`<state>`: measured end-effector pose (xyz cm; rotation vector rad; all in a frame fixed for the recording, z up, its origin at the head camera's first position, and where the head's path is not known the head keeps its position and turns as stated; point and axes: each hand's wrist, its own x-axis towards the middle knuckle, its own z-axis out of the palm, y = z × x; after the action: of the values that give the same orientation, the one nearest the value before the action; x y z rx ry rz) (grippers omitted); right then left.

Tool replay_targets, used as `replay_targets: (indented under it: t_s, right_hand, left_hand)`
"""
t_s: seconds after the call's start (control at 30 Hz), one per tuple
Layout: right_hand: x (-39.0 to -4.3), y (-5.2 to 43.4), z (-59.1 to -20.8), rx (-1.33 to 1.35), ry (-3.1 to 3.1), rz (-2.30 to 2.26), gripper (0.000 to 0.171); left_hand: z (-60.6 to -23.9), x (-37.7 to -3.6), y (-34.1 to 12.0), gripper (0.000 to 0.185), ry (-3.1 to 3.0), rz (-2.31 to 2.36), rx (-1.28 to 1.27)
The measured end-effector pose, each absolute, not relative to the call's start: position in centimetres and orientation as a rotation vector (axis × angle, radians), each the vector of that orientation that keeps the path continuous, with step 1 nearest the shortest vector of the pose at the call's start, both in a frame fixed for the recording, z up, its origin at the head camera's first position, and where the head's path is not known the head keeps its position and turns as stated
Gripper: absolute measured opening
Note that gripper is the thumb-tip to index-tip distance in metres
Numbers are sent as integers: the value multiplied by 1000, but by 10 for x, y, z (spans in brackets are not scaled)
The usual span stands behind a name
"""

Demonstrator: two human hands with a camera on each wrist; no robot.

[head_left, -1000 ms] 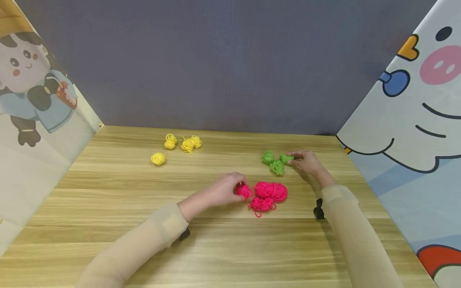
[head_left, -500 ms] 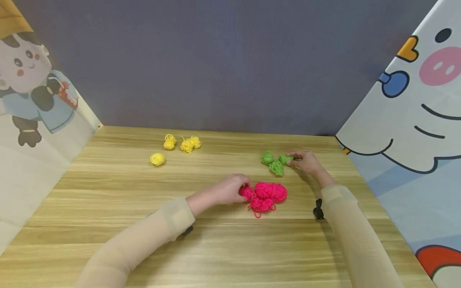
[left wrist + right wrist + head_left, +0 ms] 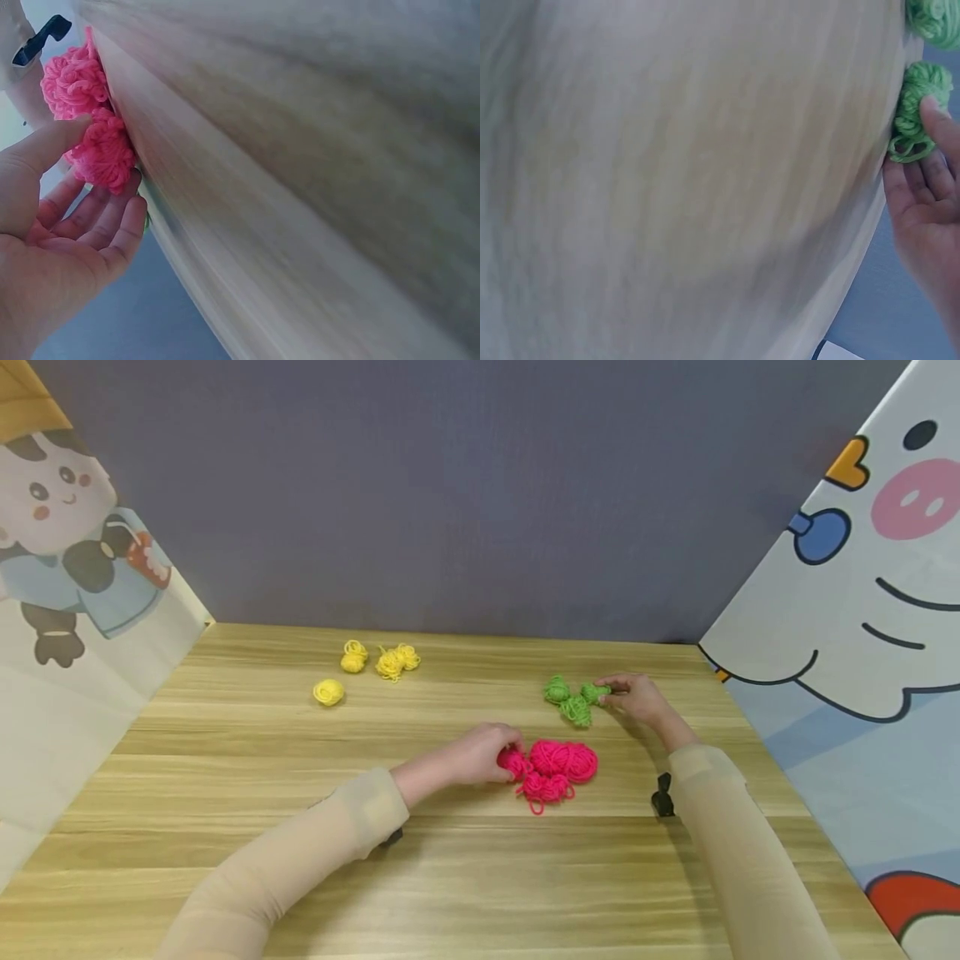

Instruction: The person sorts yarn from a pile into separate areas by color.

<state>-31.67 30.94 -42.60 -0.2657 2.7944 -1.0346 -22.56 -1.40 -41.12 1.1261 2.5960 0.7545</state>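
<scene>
Your left hand (image 3: 480,756) pinches a small pink yarn ball (image 3: 103,154) between thumb and fingers; your right hand (image 3: 637,697) pinches a green yarn ball (image 3: 915,112).

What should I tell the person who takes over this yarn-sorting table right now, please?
Left hand pinches a small pink yarn bundle beside the big pink ball.
Right hand pinches a green yarn bundle at the green cluster.
Yellow bundles sit grouped at the far left of the table.
Done: colours lie in three groups.
Left: apparently only letting go of both held bundles.
</scene>
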Motion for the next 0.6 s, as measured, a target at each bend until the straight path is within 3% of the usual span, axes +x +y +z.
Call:
replay_targets:
  t_s: [0.6]
  right_hand:
    - [-313,307,-422,-354,2784,-1045,35]
  left_hand:
    - [-403,-226,-28,45,2527,907,1083]
